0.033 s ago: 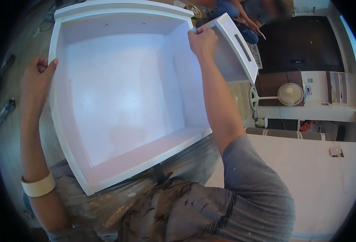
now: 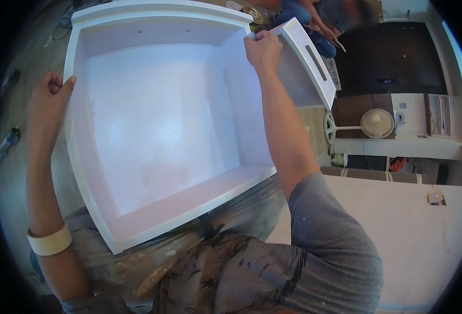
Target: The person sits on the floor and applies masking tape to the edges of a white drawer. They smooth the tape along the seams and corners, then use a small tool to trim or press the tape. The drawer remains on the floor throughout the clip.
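Note:
A white open-fronted cabinet box (image 2: 170, 209) lies before me, its hollow facing up. Beside its left edge my left hand (image 2: 54, 93) has its fingers curled in, with the thumb tip at the rim; whether anything is pinched there is hidden. My right hand (image 2: 264, 51) is closed in a pinch at the box's upper right corner. A small pale bit shows by its fingertips, too small to name. A roll of masking tape (image 2: 50, 243) sits around my left forearm like a bracelet.
A white drawer (image 2: 306, 57) with a dark handle stands right of the box. Beyond it sits another person (image 2: 322, 23). Further right are a standing fan (image 2: 376, 123) and a large white panel (image 2: 388, 225). A tool-like object (image 2: 6, 146) lies on the left floor.

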Tool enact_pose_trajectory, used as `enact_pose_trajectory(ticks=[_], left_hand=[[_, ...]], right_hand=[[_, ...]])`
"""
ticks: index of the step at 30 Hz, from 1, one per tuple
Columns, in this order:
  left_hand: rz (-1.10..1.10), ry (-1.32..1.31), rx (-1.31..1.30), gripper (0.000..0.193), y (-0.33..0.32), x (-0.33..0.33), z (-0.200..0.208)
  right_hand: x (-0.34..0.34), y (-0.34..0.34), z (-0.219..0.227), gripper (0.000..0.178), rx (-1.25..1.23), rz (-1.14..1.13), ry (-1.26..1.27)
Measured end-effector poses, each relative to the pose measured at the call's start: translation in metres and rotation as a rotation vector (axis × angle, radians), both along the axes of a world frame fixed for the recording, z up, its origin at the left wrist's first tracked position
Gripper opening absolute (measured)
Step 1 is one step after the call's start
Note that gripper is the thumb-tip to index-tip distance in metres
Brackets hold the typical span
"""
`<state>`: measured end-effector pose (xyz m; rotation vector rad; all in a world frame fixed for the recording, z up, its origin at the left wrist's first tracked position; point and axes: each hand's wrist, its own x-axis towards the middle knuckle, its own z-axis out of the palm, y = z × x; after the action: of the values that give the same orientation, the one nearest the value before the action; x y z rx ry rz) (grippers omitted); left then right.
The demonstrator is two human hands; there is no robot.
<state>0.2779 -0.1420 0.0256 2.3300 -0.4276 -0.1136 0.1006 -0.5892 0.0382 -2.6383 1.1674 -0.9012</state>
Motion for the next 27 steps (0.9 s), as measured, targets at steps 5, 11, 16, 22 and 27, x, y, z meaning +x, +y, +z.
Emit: enact_pose_trajectory(ticks=[5,11,16,22,27], left_hand=[[0.018,0.051,0.076,0.035,-0.002,-0.002,0.008],[0.019,0.036,0.068,0.038,0.002,0.007,-0.003],[-0.045,0.023,0.068,0.039,-0.008,0.015,-0.017],[-0.047,-0.027,0.096,0.043,-0.006,0.028,-0.037],[-0.002,-0.101,0.093,0.041,-0.004,0.017,-0.023]], right_hand=[[0.038,-0.011,0.003,0.020,0.099,-0.035,-0.007],[0.010,-0.005,0.003,0.021,0.094,-0.004,0.061],[-0.084,0.049,0.021,0.024,0.172,-0.017,0.104],[-0.187,0.112,0.023,0.030,0.250,-0.067,0.125],[-0.233,0.147,0.021,0.032,0.297,-0.114,0.148]])
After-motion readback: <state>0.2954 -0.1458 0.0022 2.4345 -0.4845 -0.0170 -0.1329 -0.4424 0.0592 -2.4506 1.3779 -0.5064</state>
